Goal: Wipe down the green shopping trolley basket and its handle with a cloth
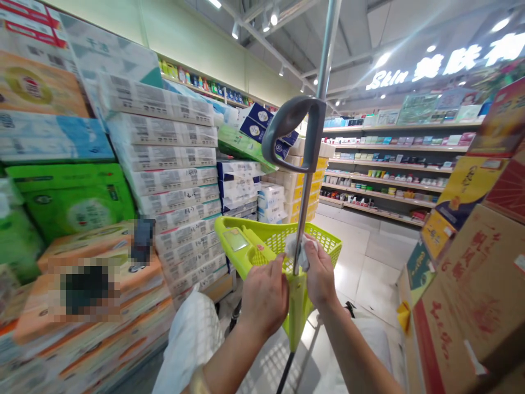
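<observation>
A lime-green plastic shopping basket (pixel 246 243) on wheels stands in the aisle before me, with a metal pull pole (pixel 305 197) rising to a grey handle (pixel 293 128). My left hand (pixel 264 298) is closed on the basket's near rim beside the pole's base. My right hand (pixel 319 271) presses a white cloth (pixel 297 249) against the lower part of the pole, fingers curled round it.
Tall stacks of tissue and paper packs (pixel 164 164) wall the left side. Cardboard boxes (pixel 476 284) crowd the right. Store shelves (pixel 389 180) with small goods line the far end. A tiled floor (pixel 369 262) runs between them. White clothing (pixel 192 339) shows below.
</observation>
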Available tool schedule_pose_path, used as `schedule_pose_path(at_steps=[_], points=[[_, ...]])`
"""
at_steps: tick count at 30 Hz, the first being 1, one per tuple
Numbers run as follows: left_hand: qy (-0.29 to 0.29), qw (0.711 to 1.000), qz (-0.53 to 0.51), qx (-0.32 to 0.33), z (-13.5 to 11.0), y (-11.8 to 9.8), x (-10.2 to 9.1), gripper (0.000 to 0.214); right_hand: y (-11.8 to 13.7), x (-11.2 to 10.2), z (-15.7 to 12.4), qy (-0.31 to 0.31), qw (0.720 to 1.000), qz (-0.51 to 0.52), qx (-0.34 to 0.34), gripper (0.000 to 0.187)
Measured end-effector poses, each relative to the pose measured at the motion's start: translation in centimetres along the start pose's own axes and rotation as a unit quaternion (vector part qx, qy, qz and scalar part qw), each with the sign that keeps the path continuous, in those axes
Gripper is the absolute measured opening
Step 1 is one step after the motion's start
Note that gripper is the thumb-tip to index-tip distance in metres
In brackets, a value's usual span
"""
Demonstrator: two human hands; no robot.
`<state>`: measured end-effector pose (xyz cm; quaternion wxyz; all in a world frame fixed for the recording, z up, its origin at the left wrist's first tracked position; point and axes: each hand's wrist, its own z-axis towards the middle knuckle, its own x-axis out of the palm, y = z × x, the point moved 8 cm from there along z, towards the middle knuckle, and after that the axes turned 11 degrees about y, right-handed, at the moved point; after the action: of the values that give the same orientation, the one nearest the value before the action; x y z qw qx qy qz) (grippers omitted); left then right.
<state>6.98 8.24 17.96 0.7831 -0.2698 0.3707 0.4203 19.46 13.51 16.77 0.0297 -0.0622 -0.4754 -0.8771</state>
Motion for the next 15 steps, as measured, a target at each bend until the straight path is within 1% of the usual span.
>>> schedule_pose_path(at_steps=[2,3,4,5,6,7,9,10,12,13,15], points=[[-0.016,0.999,0.031,0.011,-0.3,0.2,0.1,0.039,3.6,0.7,1.3,-0.013,0.995,-0.058,-0.076,0.039],[-0.022,0.999,0.038,0.016,-0.4,0.4,0.0,0.04,5.4,1.1,1.7,-0.015,0.986,-0.106,-0.125,0.039],[-0.025,0.999,0.038,0.022,-0.5,0.5,0.0,0.04,6.7,1.6,1.8,-0.018,0.972,-0.158,-0.172,0.041],[-0.025,0.999,0.034,0.028,-0.6,0.5,-0.1,0.04,7.4,2.2,1.5,-0.016,0.954,-0.21,-0.214,0.044],[-0.022,0.999,0.026,0.034,-0.7,0.6,-0.1,0.04,7.5,2.7,1.1,-0.009,0.934,-0.258,-0.248,0.047],[-0.016,0.999,0.017,0.04,-0.7,0.6,-0.1,0.04,7.0,3.2,0.5,0.0,0.915,-0.297,-0.273,0.05],[-0.004,0.999,0.002,0.047,-0.8,0.6,-0.2,0.041,5.4,3.7,-0.6,0.023,0.89,-0.34,-0.302,0.055],[-0.001,0.999,-0.002,0.049,-0.8,0.6,-0.2,0.041,4.7,3.7,-1.0,0.029,0.886,-0.342,-0.311,0.056],[0.002,0.998,-0.006,0.058,-0.8,0.6,-0.2,0.042,4.4,3.6,-0.9,0.027,0.892,-0.319,-0.321,0.057],[0.001,0.998,-0.006,0.064,-0.8,0.6,-0.2,0.042,4.8,3.4,-0.3,0.017,0.902,-0.293,-0.318,0.056],[-0.003,0.997,-0.005,0.072,-0.8,0.5,-0.2,0.041,6.8,2.8,1.9,-0.01,0.931,-0.218,-0.294,0.054]])
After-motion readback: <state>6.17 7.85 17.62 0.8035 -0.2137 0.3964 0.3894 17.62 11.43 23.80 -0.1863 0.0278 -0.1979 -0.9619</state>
